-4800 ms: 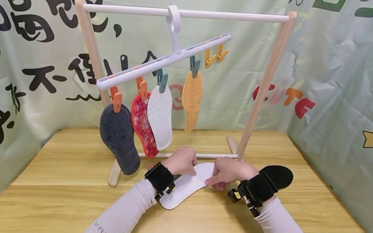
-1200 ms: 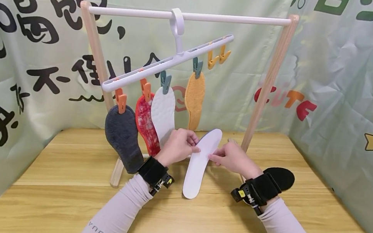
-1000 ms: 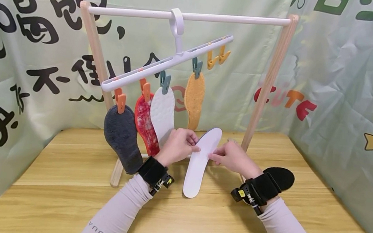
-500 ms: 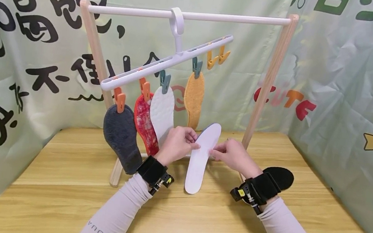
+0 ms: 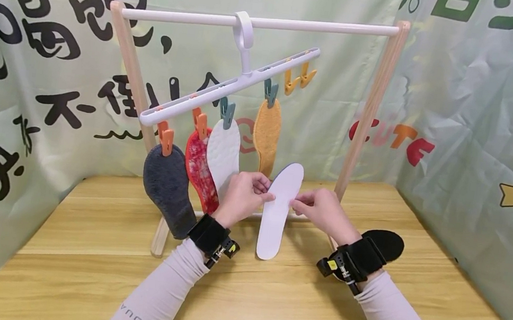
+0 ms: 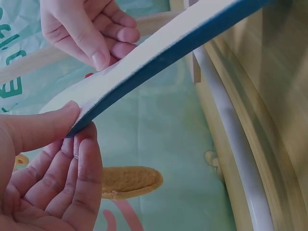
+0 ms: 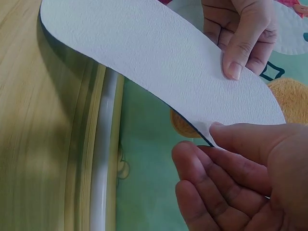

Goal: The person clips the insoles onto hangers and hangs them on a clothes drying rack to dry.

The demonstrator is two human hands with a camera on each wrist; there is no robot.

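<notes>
An insole (image 5: 277,210) with a white face toward me and a dark blue edge is held upright in front of the rack. My left hand (image 5: 244,196) pinches its left side between thumb and fingers. On the opposite edge, my right hand (image 5: 324,211) grips it with thumb and forefinger, as the right wrist view shows close up. Behind it hang a yellow insole (image 5: 266,134) and a white quilted insole (image 5: 225,148), each in a grey-green clip. A red insole (image 5: 200,169) and a dark grey insole (image 5: 168,186) hang from orange clips.
A white clip hanger (image 5: 242,81) hangs tilted from the wooden rack's top bar (image 5: 321,27), its left end lower. Two yellow clips (image 5: 291,82) on its right side hold nothing. A black insole (image 5: 385,245) lies on the table (image 5: 238,312) beside the right wrist.
The insole lay on the table under both hands at first. It has been raised upright and, over the last second, has risen slightly further. The hanging insoles have stayed nearly still.
</notes>
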